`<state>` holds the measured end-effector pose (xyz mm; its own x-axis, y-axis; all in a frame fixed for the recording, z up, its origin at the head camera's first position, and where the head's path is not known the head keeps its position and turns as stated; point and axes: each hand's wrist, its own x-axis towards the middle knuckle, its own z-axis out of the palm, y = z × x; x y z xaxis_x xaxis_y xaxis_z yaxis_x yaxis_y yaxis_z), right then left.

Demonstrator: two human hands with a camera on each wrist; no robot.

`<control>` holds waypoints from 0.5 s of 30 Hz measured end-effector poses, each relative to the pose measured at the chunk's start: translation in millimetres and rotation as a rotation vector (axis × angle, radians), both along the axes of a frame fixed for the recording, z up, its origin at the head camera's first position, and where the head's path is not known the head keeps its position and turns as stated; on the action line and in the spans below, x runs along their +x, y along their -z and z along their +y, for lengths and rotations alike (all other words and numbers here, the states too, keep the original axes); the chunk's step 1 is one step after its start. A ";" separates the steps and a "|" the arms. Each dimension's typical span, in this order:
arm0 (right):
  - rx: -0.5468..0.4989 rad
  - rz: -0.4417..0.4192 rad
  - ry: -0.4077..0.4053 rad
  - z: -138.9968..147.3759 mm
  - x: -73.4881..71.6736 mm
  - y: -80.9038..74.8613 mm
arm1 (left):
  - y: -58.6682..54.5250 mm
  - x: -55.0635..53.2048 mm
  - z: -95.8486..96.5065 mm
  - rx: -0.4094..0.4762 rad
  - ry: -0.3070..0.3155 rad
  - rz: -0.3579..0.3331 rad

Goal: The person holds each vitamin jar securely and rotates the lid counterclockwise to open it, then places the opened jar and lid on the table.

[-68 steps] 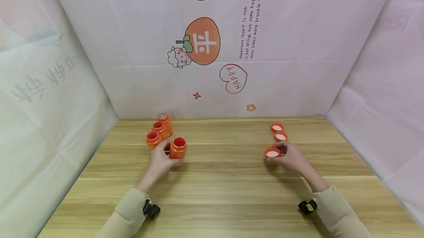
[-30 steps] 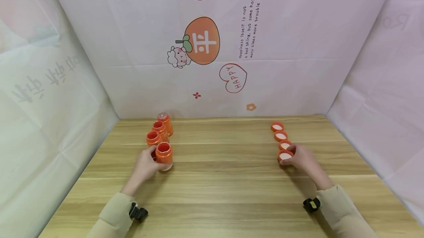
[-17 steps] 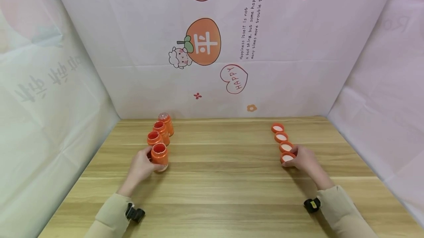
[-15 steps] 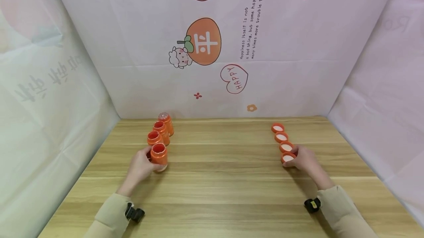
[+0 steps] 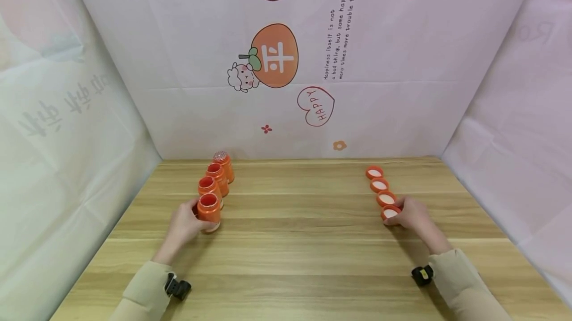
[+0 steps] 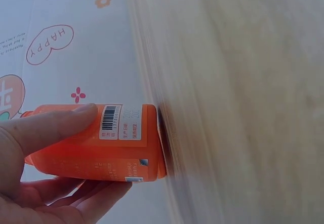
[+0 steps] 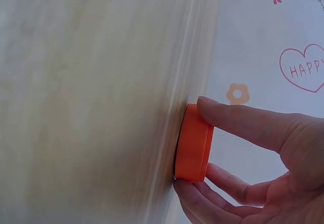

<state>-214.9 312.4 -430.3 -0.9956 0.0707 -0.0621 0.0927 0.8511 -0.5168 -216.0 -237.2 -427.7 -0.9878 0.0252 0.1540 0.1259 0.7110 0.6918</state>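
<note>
My left hand grips an orange jar without a lid, thumb on one side and fingers on the other. The left wrist view shows the printed label and barcode on this jar, its base right at the tabletop. Behind it a row of similar orange jars runs back toward the wall. On the right side, my right hand pinches an orange lid with a white inside facing up. In the right wrist view that lid lies flat, close on the wood between thumb and fingers.
Several orange lids, such as the rearmost lid, form a slanted line behind the held one. The wooden table ends at a printed white cloth wall. Cloth also hangs along both sides. The rearmost jar stands near the wall.
My left hand has brought the jar leftward to the front end of the jar row. My right hand has moved right; lids now line up, the pinched one at the front.
</note>
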 end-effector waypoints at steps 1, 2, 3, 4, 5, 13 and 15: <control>-0.001 -0.005 0.003 0.1 0.0 -0.2 | -0.1 -0.1 -0.7 0.001 -0.004 -0.008; -0.002 -0.010 0.004 0.4 -0.1 -0.5 | 0.1 -0.4 -1.5 -0.001 -0.007 -0.014; -0.001 -0.016 0.006 0.5 0.0 -1.1 | -0.3 -0.4 -2.1 -0.003 -0.013 -0.024; -0.001 -0.022 0.007 0.5 0.0 -1.6 | -0.4 -0.7 -2.8 -0.003 -0.017 -0.032; 0.000 -0.027 0.008 0.5 0.4 -2.1 | -0.7 -1.0 -3.3 -0.003 -0.022 -0.041; 0.010 -0.020 -0.004 1.7 1.4 -1.1 | -2.3 -1.1 -6.0 -0.016 -0.053 -0.065; 0.011 -0.019 -0.006 2.4 1.1 -0.8 | -2.4 -1.2 -6.4 -0.019 -0.058 -0.060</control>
